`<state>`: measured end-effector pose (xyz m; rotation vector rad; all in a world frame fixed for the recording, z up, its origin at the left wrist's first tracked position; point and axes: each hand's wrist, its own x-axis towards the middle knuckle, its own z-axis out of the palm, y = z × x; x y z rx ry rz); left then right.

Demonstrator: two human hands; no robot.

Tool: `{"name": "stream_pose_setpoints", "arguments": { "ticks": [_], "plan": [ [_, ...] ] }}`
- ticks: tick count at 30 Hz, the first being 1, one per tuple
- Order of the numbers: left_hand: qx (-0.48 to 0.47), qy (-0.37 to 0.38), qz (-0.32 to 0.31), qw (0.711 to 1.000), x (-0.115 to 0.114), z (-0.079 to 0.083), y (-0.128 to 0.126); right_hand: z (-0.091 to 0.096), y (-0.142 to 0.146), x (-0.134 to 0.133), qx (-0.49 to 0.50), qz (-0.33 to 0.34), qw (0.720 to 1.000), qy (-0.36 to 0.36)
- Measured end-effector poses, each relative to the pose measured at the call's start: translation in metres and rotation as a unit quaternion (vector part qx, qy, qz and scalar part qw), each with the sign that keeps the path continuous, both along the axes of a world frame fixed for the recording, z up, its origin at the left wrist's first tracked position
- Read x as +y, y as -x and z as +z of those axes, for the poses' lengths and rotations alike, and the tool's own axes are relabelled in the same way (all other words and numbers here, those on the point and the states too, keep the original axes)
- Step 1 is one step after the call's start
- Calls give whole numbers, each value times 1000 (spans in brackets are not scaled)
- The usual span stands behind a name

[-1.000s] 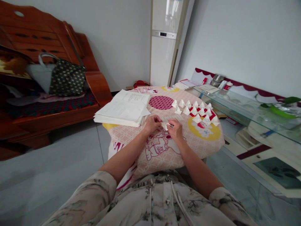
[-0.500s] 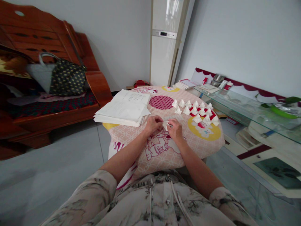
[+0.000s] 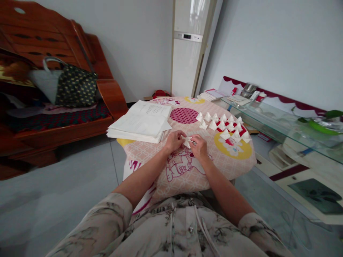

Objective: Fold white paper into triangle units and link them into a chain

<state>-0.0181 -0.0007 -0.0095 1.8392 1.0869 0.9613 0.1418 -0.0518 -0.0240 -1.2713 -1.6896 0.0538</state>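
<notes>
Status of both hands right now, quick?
Left hand: closed, fingertips pinching one side of a small white paper piece.
Right hand: closed, gripping the other side of it.

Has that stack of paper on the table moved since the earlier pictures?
No. The paper stack lies in the same place beside the tablecloth's dotted purple oval.

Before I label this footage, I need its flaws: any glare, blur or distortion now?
Head view: bright reflection high on the tall white unit; same view: wooden sofa looks stretched toward the left edge; same view: paper piece between left hand and right hand too small and soft to read its folds.
</notes>
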Motion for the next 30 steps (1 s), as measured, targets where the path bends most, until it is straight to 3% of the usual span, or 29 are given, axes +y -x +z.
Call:
{"name": "stream_pose_setpoints", "arguments": {
  "ticks": [10, 20, 22, 25, 27, 30],
  "plan": [
    [23, 102, -85, 991, -3, 6, 2, 1, -12, 2, 66, 29, 995, 65],
    [85, 105, -61, 989, -8, 14, 1, 5, -10, -2, 87, 22, 992, 84],
    [90, 70, -34, 993, -7, 14, 4, 5, -13, -2, 104, 2, 988, 110],
    [57, -50, 14, 997, -5, 14, 7, 5, -16, -3, 131, -6, 980, 153],
    [16, -108, 4, 994, -5, 14, 6, 6, -16, -3, 151, 8, 974, 167],
    [-8, -125, -48, 991, -8, 11, 1, 5, -15, -3, 174, 46, 968, 177]
  ]
}}
